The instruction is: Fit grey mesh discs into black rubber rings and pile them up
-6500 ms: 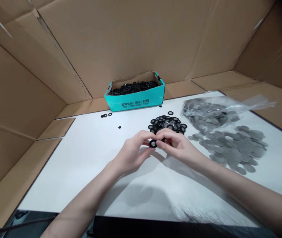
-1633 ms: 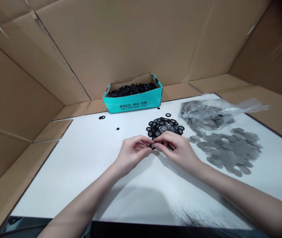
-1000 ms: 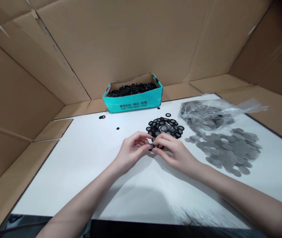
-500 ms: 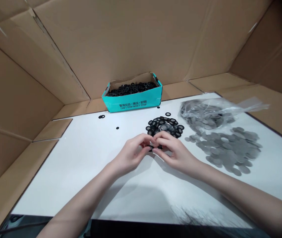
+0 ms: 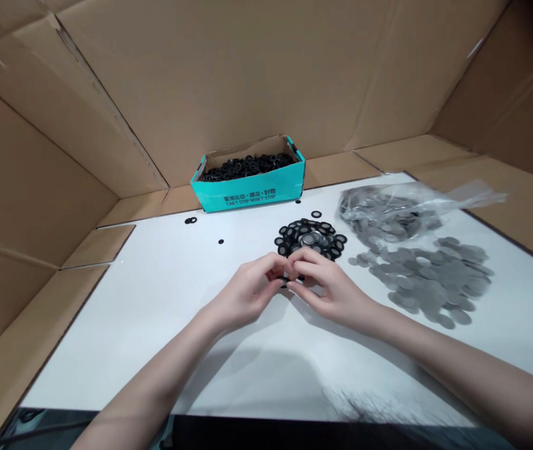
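My left hand (image 5: 253,289) and my right hand (image 5: 329,286) meet at the fingertips over the white table. Between them is a small black ring (image 5: 284,283), pinched by the left thumb and fingers, with the right fingertips touching at its side. Whether a grey disc sits in that ring is too small to tell. Just behind my fingers lies a pile of black rings with grey centres (image 5: 310,237). Grey discs (image 5: 435,281) are spread to the right of my right hand.
A turquoise box (image 5: 252,192) full of black rings stands at the back against cardboard walls. A clear plastic bag (image 5: 388,212) of grey discs lies at the back right. Loose black pieces (image 5: 221,242) are on the white table (image 5: 130,325) at left.
The view has shifted very slightly. Both hands stay together around the black ring, with only a tiny movement of the fingertips.
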`<state>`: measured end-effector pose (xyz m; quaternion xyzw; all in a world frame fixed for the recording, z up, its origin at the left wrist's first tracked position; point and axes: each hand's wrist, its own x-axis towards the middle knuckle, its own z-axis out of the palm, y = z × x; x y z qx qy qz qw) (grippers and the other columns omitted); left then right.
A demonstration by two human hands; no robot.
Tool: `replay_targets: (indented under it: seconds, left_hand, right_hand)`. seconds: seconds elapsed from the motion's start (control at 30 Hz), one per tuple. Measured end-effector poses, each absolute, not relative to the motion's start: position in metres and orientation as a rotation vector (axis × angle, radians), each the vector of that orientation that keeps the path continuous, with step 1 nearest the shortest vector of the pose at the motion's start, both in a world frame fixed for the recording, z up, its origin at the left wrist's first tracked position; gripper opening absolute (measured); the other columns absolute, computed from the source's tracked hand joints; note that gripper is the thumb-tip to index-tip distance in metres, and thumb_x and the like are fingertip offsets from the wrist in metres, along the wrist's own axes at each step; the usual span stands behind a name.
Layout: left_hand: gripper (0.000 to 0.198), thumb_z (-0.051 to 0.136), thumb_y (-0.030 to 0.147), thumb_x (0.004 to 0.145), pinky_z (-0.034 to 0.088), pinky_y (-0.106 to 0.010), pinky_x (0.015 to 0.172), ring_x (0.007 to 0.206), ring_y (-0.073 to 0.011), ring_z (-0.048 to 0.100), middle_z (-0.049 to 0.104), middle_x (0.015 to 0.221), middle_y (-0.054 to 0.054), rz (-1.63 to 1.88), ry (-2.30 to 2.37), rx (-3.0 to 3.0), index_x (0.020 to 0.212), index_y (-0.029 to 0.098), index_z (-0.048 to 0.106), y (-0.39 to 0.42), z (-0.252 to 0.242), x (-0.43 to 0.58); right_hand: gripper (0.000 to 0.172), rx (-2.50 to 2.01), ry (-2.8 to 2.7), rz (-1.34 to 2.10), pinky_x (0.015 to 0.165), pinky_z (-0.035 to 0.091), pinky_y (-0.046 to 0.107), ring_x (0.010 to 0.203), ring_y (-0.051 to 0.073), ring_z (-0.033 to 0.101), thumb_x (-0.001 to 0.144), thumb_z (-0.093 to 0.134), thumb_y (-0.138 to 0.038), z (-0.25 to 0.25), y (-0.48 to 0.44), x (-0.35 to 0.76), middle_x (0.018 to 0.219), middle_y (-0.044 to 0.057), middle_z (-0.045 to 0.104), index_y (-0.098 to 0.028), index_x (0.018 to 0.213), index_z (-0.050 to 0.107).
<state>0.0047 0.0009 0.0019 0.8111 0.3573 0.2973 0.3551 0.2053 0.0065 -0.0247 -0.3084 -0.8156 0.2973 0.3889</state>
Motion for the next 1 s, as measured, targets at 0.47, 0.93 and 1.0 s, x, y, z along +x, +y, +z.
replay_targets:
  seconds: [0.47, 0.93, 1.0]
  left_hand:
    - [0.015, 0.049, 0.012, 0.094, 0.046, -0.023, 0.075, 0.082, -0.0129, 0.058, 0.064, 0.093, -0.002, 0.770, 0.936, 2.144, 0.104, 0.020, 0.057, 0.000, 0.001, 0.007]
    - [0.016, 0.056, 0.016, 0.094, 0.050, -0.023, 0.076, 0.086, -0.0117, 0.058, 0.061, 0.102, -0.004, 0.925, 0.916, 1.906, 0.109, 0.020, 0.055, 0.001, -0.005, 0.007]
    - [0.015, 0.056, 0.017, 0.094, 0.050, -0.022, 0.076, 0.087, -0.0118, 0.059, 0.061, 0.102, -0.003, 0.925, 0.918, 1.913, 0.109, 0.020, 0.055, 0.001, -0.006, 0.007]
  right_hand:
    - [0.016, -0.836, -2.019, 0.776, 0.056, 0.042, 0.024, 0.073, 0.014, 0.054, 0.090, 0.053, -0.012, -0.024, 0.004, 0.203, 0.088, 0.005, 0.056, -0.019, 0.075, 0.054]
    - [0.007, -0.862, -1.934, 0.679, 0.052, 0.042, 0.023, 0.070, 0.013, 0.057, 0.089, 0.062, -0.016, -0.022, 0.005, 0.205, 0.092, 0.007, 0.062, -0.018, 0.085, 0.067]
    - [0.007, -0.852, -1.960, 0.651, 0.054, 0.042, 0.023, 0.073, 0.014, 0.057, 0.089, 0.062, -0.015, -0.022, 0.006, 0.205, 0.092, 0.007, 0.062, -0.018, 0.084, 0.066]
